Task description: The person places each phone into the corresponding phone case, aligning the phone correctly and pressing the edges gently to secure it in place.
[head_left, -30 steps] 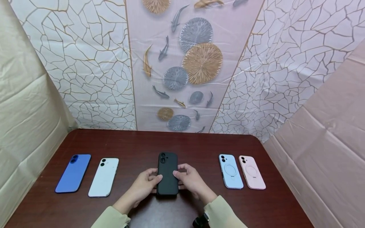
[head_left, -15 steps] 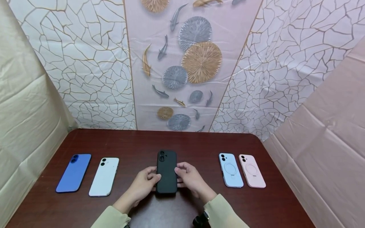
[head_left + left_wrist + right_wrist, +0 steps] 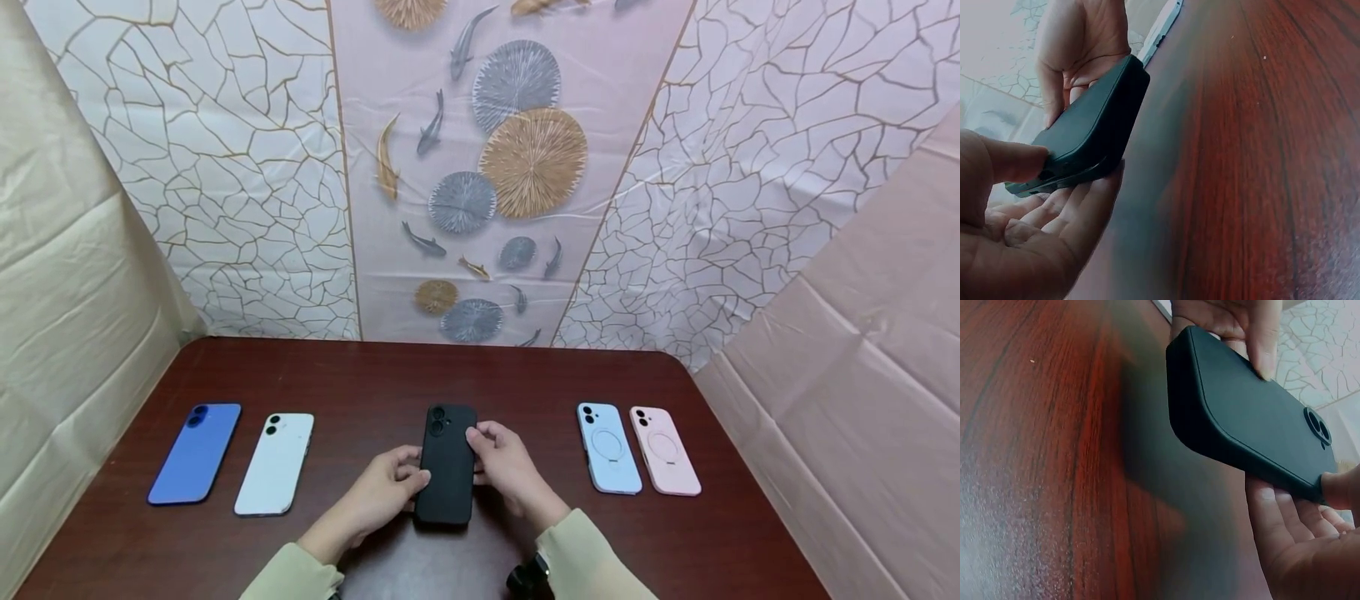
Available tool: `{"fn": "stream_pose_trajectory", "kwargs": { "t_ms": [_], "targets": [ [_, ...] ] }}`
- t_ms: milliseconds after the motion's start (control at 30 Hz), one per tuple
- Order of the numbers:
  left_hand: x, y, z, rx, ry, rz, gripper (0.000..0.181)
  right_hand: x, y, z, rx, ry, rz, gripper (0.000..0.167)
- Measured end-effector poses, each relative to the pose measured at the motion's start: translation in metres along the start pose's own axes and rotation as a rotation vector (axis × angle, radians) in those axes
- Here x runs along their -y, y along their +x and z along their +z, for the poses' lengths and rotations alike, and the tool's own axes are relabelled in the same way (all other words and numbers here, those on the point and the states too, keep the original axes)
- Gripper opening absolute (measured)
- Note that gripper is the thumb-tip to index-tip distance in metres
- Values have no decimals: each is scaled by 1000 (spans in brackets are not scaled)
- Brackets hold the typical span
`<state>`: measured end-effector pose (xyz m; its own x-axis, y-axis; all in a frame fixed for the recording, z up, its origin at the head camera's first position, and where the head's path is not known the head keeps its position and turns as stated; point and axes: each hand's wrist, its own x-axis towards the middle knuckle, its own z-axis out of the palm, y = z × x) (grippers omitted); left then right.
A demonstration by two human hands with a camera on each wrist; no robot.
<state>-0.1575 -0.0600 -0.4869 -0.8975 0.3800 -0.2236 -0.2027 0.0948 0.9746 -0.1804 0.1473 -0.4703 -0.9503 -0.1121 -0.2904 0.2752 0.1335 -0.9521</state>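
Black phone (image 3: 446, 479), possibly in a case, is right in the middle of the action, held up off the dark red-brown table (image 3: 360, 375) with its back facing up and its camera bump (image 3: 437, 422) at the far end. Left hand (image 3: 381, 492) has it gripped by the lower left edge, thumb on the back and fingers tucked underneath. Right hand (image 3: 513, 471) is pinching the upper right edge pretty much the same way, so yeah, both hands are on it. From the wrist cams it's clearly tilted, with a dark shadow on the wood near it. Off to the left lie a blue phone (image 3: 195, 458) and a white phone (image 3: 273, 467), and over on the right a light blue phone (image 3: 609, 454) sits just beside a pink phone (image 3: 666, 454), each with a ring on its back
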Motion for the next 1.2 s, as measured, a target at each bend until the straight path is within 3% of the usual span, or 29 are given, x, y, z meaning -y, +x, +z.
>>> {"fn": "stream_pose_trajectory", "kwargs": {
  "t_ms": [200, 300, 767, 1067, 1200],
  "targets": [
    [-5, 4, 2, -210, -7, 36, 50, 0, -2, 5, 14, -15, -27, 33],
    [-5, 5, 2, -259, -7, 41, 52, 0, -3, 7, 25, -12, -38, 32],
    [-7, 4, 3, -310, -4, 40, 34, 4, -5, 8, 44, -26, -61, 32],
    [-7, 4, 1, -256, -40, 41, 37, 4, -6, 8, 42, -31, -61, 29],
    [-7, 4, -1, -258, -71, 42, 37, 3, -5, 8, 46, -32, -48, 31]
  ]
}}
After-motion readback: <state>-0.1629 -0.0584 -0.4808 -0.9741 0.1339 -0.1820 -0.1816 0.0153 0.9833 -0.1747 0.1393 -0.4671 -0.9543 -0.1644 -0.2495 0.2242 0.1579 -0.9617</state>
